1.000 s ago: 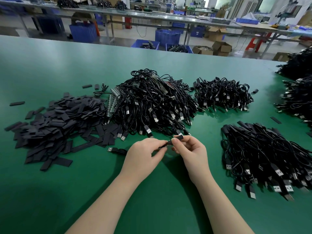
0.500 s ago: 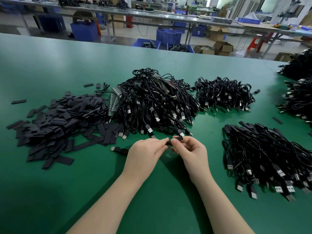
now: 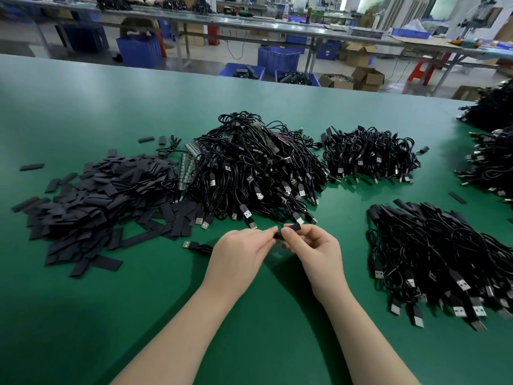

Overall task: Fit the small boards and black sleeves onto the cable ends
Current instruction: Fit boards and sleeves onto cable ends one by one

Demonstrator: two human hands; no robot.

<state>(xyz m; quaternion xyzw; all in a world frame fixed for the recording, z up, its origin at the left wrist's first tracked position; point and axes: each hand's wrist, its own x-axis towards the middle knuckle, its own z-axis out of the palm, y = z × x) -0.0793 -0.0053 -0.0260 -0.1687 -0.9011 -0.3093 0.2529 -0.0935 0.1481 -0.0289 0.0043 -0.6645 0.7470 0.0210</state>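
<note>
**Two hands work a black sleeve at a cable table**

A person's left hand [image 3: 238, 252] and right hand [image 3: 313, 247] meet just above a green table [image 3: 83, 315], fingertips touching over a small black sleeve [image 3: 290, 228]. The right hand pinches the sleeve between thumb and curled fingers, its far end poking out past the fingertips. The left hand's thumb and forefinger pinch the near end of the same piece; whether a board sits inside it cannot be told. A cable [image 3: 198, 247] trails from under the left hand, its USB plug lying on the table just left of that hand.

Just beyond the hands rises the big cable heap [image 3: 249, 173], a tangle of black leads with silver plugs spilling toward the person. Left of the heap spreads a loose sleeve pile [image 3: 91, 198] of flat black strips, with a few strays scattered farther out. Strips of small boards [image 3: 186, 168] lie between the pile and the heap, partly buried by cables. Right of the heap sits a smaller bundle [image 3: 369, 154], and nearer, right of the hands, a fanned stack [image 3: 433, 254] of cables with plugs pointing at the person. More cables [image 3: 491, 159] crowd the table's right edge. Behind the table stand blue crates [image 3: 138, 50] and cardboard boxes [image 3: 366, 79] on the floor.
</note>
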